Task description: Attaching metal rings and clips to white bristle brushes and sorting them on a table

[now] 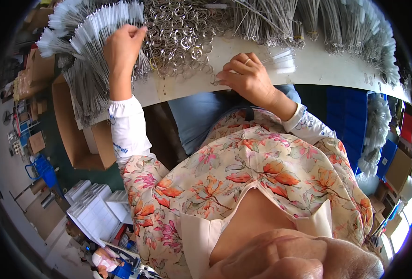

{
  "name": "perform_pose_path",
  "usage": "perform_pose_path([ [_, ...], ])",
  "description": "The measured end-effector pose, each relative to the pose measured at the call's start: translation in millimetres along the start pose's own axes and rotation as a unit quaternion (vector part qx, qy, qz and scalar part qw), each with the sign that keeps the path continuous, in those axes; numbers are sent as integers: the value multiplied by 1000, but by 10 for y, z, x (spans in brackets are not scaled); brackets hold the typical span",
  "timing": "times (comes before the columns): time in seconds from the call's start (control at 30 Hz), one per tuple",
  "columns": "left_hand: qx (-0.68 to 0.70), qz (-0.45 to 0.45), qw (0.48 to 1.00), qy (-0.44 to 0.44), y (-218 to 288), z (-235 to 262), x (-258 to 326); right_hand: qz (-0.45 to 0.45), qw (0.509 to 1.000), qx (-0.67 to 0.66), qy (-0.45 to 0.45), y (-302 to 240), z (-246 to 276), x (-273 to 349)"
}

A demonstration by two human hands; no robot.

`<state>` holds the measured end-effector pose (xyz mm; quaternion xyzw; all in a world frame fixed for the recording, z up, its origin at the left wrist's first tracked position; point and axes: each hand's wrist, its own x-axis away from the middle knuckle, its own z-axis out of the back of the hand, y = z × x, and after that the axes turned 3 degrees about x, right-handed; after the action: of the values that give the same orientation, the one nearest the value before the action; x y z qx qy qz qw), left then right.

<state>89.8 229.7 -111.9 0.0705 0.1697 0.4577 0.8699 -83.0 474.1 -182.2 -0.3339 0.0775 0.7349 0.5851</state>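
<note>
My left hand (123, 49) is over a pile of thin wire brushes (94, 30) with white bristle heads, at the far left of the table. Its thumb and fingertips are pinched together; whatever lies between them is too small to make out. Near the table's front edge, my right hand (248, 79) is closed round the wire stems of a few brushes. Their white bristles (284, 60) stick out to the right, and a small metal ring shows by the fingertips. A heap of shiny metal split rings (180, 30) lies between my hands, farther back.
More bundles of wire brushes (266, 21) line the back and right of the white table (327, 69). An open cardboard box (68, 135) stands below its left end. Blue bins (345, 111) are at the lower right, with white crates (92, 209) behind me on the left.
</note>
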Motion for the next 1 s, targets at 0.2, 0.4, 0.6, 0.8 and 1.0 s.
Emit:
perform_pose_path([
  [0.2, -35, 27, 998, -38, -44, -141, -121, -39, 985, 156, 62, 621, 617, -503],
  [0.4, 87, 17, 994, 64, -167, -257, -83, -137, 949, 254, -129, 964, 634, -855],
  [0.6, 590, 71, 782, 188, -271, 257, 23, -245, 932, 166, -210, 1044, 703, -1012],
  [0.8, 215, 142, 929, 264, -1803, 644, -104, -256, 965, 24, -50, 1240, 823, -1072],
  [1.0, 3, 181, 982, -58, -2964, 280, 280, -229, 889, -182, 352, 1335, 1325, -1390],
])
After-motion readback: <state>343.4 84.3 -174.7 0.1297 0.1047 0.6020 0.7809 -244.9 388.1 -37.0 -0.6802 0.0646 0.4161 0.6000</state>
